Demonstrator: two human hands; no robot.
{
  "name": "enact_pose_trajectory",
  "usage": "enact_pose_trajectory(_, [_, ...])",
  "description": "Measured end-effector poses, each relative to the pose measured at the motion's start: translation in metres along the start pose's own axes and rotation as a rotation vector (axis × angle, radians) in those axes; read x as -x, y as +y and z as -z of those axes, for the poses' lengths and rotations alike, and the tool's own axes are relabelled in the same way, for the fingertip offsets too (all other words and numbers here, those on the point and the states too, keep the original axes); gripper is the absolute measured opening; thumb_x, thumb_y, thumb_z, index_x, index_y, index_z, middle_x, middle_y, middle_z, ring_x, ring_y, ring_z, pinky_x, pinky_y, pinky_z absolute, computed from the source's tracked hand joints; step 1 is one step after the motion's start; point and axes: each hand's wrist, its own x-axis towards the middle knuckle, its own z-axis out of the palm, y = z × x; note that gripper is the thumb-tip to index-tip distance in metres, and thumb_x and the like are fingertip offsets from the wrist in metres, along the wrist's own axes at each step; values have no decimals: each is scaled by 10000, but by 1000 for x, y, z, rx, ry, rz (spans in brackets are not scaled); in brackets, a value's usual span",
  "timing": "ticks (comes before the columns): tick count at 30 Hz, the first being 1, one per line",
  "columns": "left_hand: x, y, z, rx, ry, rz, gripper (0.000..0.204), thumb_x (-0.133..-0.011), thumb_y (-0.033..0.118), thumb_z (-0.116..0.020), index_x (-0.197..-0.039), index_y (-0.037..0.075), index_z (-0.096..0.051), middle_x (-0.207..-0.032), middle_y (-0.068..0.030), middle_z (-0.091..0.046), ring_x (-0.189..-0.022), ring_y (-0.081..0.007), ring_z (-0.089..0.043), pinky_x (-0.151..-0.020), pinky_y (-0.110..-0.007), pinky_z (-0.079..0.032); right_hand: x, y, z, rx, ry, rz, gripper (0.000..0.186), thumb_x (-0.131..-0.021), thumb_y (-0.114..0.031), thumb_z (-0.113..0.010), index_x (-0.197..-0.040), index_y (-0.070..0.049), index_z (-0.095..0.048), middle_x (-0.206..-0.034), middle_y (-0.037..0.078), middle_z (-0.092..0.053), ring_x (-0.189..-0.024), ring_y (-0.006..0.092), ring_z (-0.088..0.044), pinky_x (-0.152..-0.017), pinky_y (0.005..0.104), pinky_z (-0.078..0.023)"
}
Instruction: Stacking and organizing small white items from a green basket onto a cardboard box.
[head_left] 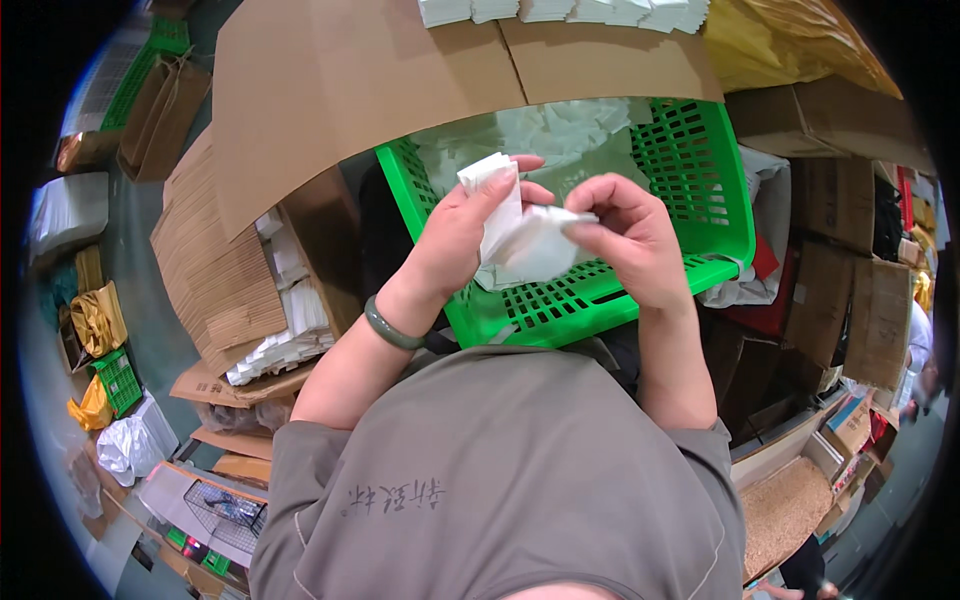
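Observation:
My left hand point(450, 240) is closed around a small stack of folded white paper pieces point(503, 212), its fingers behind and the thumb in front. With thumb and fingertips pinched, my right hand point(637, 240) holds the edge of a white paper piece point(545, 248), blurred by motion. That piece lies against the stack's lower right side; whether it is joined to it I cannot tell. Both hands are above a green plastic basket point(742, 205) with slotted walls. Inside the basket lies a loose heap of similar white pieces point(545, 135).
A cardboard sheet point(350, 75) extends over the basket's far side, with rows of white paper stacks point(570, 10) on it. Flattened cardboard point(205, 270) and more white stacks point(295, 325) stand at left. Cardboard boxes point(835, 295) and a yellow bag point(790, 40) are at right.

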Motion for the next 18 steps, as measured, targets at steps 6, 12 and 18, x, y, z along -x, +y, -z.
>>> enact_pose_trajectory(6, [3,-5,3,146,-152,192,624,-930,558,-414,-1236,19,-496,-1104,-84,-608,-981,-161,-606,-801,-306,-516,-10,10,-7,216,-43,108,177,-801,29,-648,-967,-1,-594,-934,22,-610,-887,104,-559,-820,265,-457])
enact_pose_trajectory(12, [6,1,2,-10,-163,148,481,-878,375,-606,-1186,20,-504,-953,-74,-624,-942,-198,-623,-804,-326,-519,-23,17,-14,85,90,-94,154,-833,-33,-654,-973,-4,-596,-895,23,-617,-840,86,-563,-761,243,-457])
enact_pose_trajectory(18, [2,7,17,673,-110,-91,434,-903,282,-567,-1244,55,-427,-1018,-119,-559,-909,-254,-592,-873,-429,-485,-86,57,53,907,-63,-236,296,-839,-266,-649,-980,-7,-632,-950,102,-663,-853,209,-620,-774,316,-483])
